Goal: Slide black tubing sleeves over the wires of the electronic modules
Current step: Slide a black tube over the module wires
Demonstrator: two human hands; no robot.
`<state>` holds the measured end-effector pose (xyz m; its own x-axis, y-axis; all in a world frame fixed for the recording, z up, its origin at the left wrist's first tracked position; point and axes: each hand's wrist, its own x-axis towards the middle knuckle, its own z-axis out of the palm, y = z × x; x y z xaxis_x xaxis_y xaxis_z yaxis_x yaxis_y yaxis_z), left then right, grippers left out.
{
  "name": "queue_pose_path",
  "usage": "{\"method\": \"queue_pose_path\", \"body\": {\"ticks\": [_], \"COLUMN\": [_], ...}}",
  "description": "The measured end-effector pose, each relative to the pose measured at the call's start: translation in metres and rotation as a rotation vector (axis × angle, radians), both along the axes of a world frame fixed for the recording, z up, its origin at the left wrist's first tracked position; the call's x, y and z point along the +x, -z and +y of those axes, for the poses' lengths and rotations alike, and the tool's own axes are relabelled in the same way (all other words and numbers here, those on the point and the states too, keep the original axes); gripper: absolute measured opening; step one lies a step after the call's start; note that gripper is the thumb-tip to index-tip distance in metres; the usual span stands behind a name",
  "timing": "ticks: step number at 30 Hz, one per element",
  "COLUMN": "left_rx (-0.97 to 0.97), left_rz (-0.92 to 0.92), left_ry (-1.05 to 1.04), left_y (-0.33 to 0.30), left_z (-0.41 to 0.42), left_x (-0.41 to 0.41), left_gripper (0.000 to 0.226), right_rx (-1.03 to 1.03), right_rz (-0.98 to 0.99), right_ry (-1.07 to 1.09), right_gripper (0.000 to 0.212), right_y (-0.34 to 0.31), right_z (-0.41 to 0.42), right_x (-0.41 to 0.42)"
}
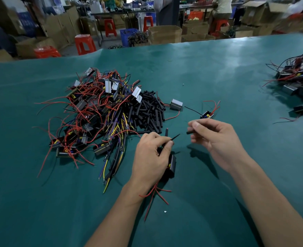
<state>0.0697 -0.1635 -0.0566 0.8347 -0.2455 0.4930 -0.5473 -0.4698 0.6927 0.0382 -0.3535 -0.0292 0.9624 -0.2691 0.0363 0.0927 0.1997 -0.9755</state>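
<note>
Two bare hands work above the green covered surface (218,68). The left hand (151,157) grips one small black box-shaped electronic module (172,164); its fingers (169,144) pinch one thin black wire (175,136) that points up and to the right. Several red wires (156,193) hang out below this hand. The right hand (216,138) pinches one short black tubing sleeve (190,132) between thumb and curled fingers, near the wire tip but apart from it.

To the left lies one big heap of modules with red, yellow and blue wires (93,113), too many to count. Touching its right side is one pile of loose black tubing sleeves (149,109). Two single modules lie apart beyond the hands: one grey module (176,104) and one module with yellow parts (207,115). A second heap of modules (298,81) lies at the far right edge. Four red plastic stools (84,44) stand behind the surface.
</note>
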Motion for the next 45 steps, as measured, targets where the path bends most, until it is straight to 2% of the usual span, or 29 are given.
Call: {"method": "queue_pose_path", "body": {"ticks": [3, 6, 11, 17, 24, 32, 39, 45], "left_rx": [0.000, -0.013, -0.001, 0.011, 0.011, 0.017, 0.018, 0.010], "left_rz": [0.003, -0.018, -0.034, -0.043, -0.042, -0.044, -0.057, -0.056], "left_ry": [-0.022, -0.054, -0.057, -0.053, -0.049, -0.044, -0.042, -0.040], "left_y": [-0.001, -0.001, -0.003, -0.004, -0.004, -0.004, -0.005, -0.005], "left_z": [0.000, 0.001, -0.001, -0.001, 0.000, 0.000, 0.000, 0.000], "left_x": [-0.001, -0.001, -0.002, -0.003, -0.003, -0.003, -0.003, -0.003], "left_gripper": [0.010, 0.011, 0.011, 0.010, 0.010, 0.010, 0.010, 0.008], "right_rx": [0.185, 0.251, 0.375, 0.475, 0.506, 0.290, 0.297, 0.269], "right_rz": [0.022, 0.046, 0.052, 0.023, 0.019, -0.035, -0.021, -0.063], "right_ry": [-0.033, 0.007, -0.068, -0.055, -0.017, 0.022, 0.073, 0.093], "right_gripper": [0.010, 0.011, 0.019, 0.015, 0.012, 0.017, 0.005, 0.012], "right_y": [-0.001, 0.000, 0.001, 0.001, 0.001, 0.002, 0.005, 0.004], "right_z": [0.002, 0.007, 0.020, 0.029, 0.028, 0.030, 0.032, 0.034], "right_x": [-0.002, 0.000, 0.001, 0.003, 0.005, 0.003, 0.004, 0.005]}}
